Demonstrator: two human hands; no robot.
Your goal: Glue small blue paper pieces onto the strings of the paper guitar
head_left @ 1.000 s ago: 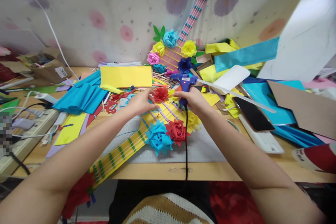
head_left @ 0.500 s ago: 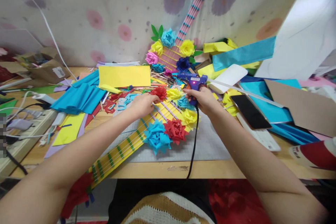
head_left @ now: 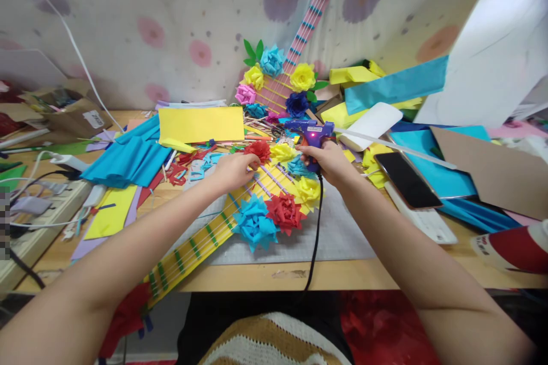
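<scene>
A yellow paper guitar (head_left: 201,244) with green bars and pale strings slants across a grey mat (head_left: 342,239). Blue, yellow and red paper flowers ring its body. My left hand (head_left: 236,171) has its fingers closed at the red flower (head_left: 258,150) on the upper left of the body. In my right hand (head_left: 327,161) is a blue glue gun (head_left: 314,132), its small light glowing pink, its nozzle pointing left above the flowers. A black cord hangs from the gun's handle over the table edge.
Behind stands a pink paper guitar (head_left: 299,40) with flowers. A phone (head_left: 407,180) and a red-and-white cup (head_left: 516,248) are on the right. Yellow paper (head_left: 201,124), blue crepe paper (head_left: 128,157) and a power strip (head_left: 55,228) lie on the left.
The whole view has shifted slightly. Both hands keep nearly the same places, the left at the red flower and the right around the glue gun.
</scene>
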